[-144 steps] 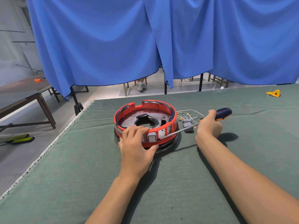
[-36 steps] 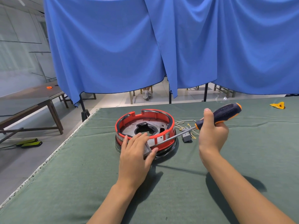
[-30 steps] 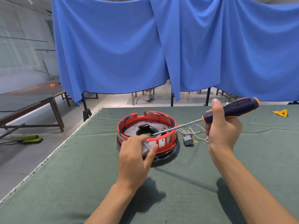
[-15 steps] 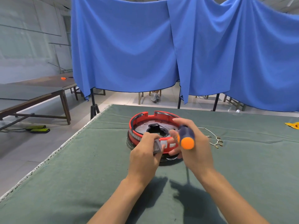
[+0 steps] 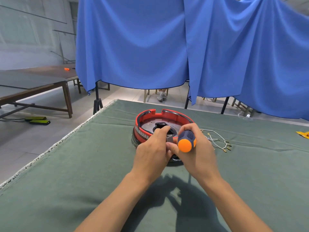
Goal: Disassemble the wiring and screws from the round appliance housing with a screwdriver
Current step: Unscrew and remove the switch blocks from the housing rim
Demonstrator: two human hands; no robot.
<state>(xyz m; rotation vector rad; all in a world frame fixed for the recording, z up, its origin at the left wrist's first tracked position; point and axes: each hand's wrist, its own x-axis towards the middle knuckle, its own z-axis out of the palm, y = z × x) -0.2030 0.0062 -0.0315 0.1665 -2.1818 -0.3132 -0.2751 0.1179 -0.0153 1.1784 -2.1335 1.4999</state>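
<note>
With the left hand pinching a small grey part and the right hand gripping the screwdriver, its hidden tip could slip off at the red housing's 6 o'clock rim.

Both forearms reached forward and converged at the middle. The left hand sat knuckles-up, fingers curled, pinching a small grey part at its fingertips. The right hand was wrapped round the screwdriver handle, orange butt facing the camera, thumb just beside the left hand's fingertips.
</note>
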